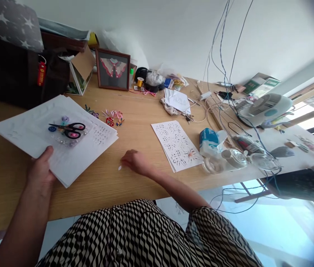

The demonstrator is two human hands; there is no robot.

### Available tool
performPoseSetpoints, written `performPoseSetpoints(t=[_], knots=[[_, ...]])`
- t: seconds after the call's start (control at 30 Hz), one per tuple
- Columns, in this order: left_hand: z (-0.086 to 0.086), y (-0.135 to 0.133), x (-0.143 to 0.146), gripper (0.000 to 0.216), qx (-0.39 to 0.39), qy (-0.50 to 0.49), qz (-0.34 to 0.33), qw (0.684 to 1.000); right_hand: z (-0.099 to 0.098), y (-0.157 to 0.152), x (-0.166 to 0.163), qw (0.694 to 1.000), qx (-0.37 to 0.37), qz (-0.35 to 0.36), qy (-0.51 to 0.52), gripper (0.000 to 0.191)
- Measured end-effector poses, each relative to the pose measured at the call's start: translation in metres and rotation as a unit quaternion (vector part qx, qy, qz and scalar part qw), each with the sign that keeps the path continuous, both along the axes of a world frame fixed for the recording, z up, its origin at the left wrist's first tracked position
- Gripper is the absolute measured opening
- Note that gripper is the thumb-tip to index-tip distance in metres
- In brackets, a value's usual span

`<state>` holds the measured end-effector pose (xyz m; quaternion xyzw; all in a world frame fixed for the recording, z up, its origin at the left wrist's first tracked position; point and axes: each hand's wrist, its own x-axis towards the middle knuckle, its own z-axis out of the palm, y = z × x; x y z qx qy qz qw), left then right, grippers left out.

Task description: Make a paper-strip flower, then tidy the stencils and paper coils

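My left hand (pixel 41 167) grips the near edge of a stack of white paper sheets (pixel 62 163), thumb on top, and holds it tilted above the table. On the stack rest black-handled scissors (pixel 72 130) and a clear shallow tray (pixel 87 135) with small coloured pieces and beads. My right hand (pixel 136 162) is low over the tabletop, its fingers bent and close together; whatever they hold, if anything, is hidden. Beside its fingertips is a small white scrap (pixel 119 168). Several colourful ornaments (pixel 113 115) lie beyond the stack.
Printed sheets (pixel 176 144) lie to the right, near a tissue pack (pixel 209 141) and a glass jar (pixel 233 158). A framed picture (pixel 113 69) stands at the back beside a dark bag (pixel 15 70). Cables (pixel 223 55) hang by a white fan (pixel 268 107).
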<state>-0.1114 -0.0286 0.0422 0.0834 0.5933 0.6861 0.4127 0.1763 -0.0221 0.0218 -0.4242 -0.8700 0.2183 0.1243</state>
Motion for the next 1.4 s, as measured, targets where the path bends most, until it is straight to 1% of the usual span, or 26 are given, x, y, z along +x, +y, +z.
performPoseSetpoints(t=[0.03, 0.07, 0.23, 0.33, 0.4, 0.47, 0.53, 0.6, 0.67, 0.73, 0.83, 0.93, 1.1, 1.23, 1.3, 1.4], knots=[[0.000, 0.000, 0.000, 0.028, -0.002, 0.004, 0.002, 1.000, -0.006, -0.007, -0.004, 1.000, -0.005, 0.030, -0.004, 0.011], [0.001, -0.001, 0.000, 0.027, -0.004, 0.007, 0.001, 1.000, -0.011, -0.013, -0.008, 0.999, -0.003, 0.043, -0.010, 0.010], [0.000, -0.002, 0.002, 0.026, -0.026, 0.022, -0.013, 0.999, -0.014, -0.023, -0.019, 0.998, 0.022, 0.021, -0.052, 0.012], [0.000, -0.002, 0.003, 0.029, -0.039, 0.024, -0.022, 0.999, -0.017, -0.022, -0.012, 1.000, 0.009, 0.000, -0.028, 0.008], [-0.001, -0.002, 0.004, 0.032, -0.042, 0.036, -0.037, 0.998, -0.015, -0.019, 0.000, 0.998, -0.008, -0.055, 0.020, 0.008], [-0.002, -0.001, 0.006, 0.035, -0.053, 0.040, -0.047, 0.997, -0.008, -0.014, 0.016, 0.986, -0.005, -0.147, 0.082, 0.009], [-0.004, 0.000, 0.010, 0.036, -0.065, 0.039, -0.050, 0.996, 0.007, -0.008, 0.031, 0.961, 0.027, -0.235, 0.145, 0.010], [-0.007, -0.001, 0.016, 0.033, -0.071, 0.033, -0.063, 0.995, 0.025, -0.005, 0.039, 0.941, 0.065, -0.271, 0.195, 0.010], [-0.009, -0.003, 0.022, 0.029, -0.071, 0.019, -0.094, 0.993, 0.042, -0.003, 0.039, 0.936, 0.087, -0.259, 0.222, 0.011], [-0.013, -0.005, 0.028, 0.028, -0.075, -0.002, -0.135, 0.988, 0.056, -0.004, 0.033, 0.942, 0.094, -0.231, 0.224, 0.014], [-0.018, -0.009, 0.034, 0.028, -0.072, -0.010, -0.180, 0.981, 0.066, -0.003, 0.022, 0.950, 0.098, -0.206, 0.212, 0.017], [-0.020, -0.011, 0.037, 0.030, -0.067, -0.016, -0.208, 0.976, 0.068, 0.001, 0.014, 0.958, 0.097, -0.179, 0.202, 0.018], [-0.016, -0.013, 0.041, 0.029, -0.069, -0.036, -0.224, 0.971, 0.064, 0.012, -0.011, 0.974, 0.092, -0.096, 0.185, 0.022], [-0.016, -0.014, 0.041, 0.029, -0.063, -0.040, -0.235, 0.969, 0.060, 0.025, -0.028, 0.980, 0.102, -0.051, 0.163, 0.033], [-0.018, -0.015, 0.040, 0.028, -0.056, -0.035, -0.236, 0.970, 0.059, 0.029, -0.028, 0.980, 0.095, -0.053, 0.169, 0.038], [-0.019, -0.016, 0.040, 0.025, -0.055, -0.032, -0.233, 0.970, 0.058, 0.029, -0.019, 0.971, 0.094, -0.102, 0.193, 0.032]])
